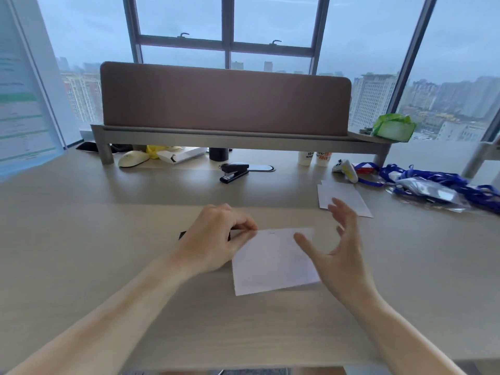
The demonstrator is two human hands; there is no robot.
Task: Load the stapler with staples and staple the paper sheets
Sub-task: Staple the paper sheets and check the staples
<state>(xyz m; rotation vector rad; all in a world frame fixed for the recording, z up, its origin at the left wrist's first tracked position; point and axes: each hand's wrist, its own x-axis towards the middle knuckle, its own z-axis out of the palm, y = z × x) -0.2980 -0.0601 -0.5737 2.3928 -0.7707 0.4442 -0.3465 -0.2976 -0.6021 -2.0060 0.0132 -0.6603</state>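
White paper sheets (pixel 273 263): flat, rectangular, matte, lying slightly skewed on the desk (pixel 108 239) near centre, between both hands. One small dark mark near the top edge; too small to identify.

Desk surface: pale wood-grain laminate, smooth, low sheen.

Left hand (pixel 216 239): fingers curled down over a black object (pixel 181 235), fingertips meeting at the sheets' upper-left corner. Only two dark slivers of the object show, one either side of the hand; cannot tell what it is.

Right hand (pixel 343 255): fingers (pixel 303 239) spread wide and gently bent, palm turned inward, holding nothing. It is at the sheets' right edge; cannot tell whether it touches them.

Stapler (pixel 234 171): black, glossy, wedge-shaped, jaws closed. It sits well apart from both hands at the far side of the desk, just beside an oval cable port.

Second paper stack (pixel 349 196): white, edges fanned, far right, beyond the right hand.

Rear of desk: brown felt-like divider panel (pixel 224 98) with rounded corners on a grey metal shelf. Beneath the shelf are a cream rounded mouse (pixel 132 159), an open white carton (pixel 181 155), a black cylinder (pixel 218 154) and two paper cups (pixel 305 157). Tangled blue lanyards (pixel 433 180) with clear plastic sleeves lie far right. A crinkled green packet (pixel 393 127) sits on the shelf end.
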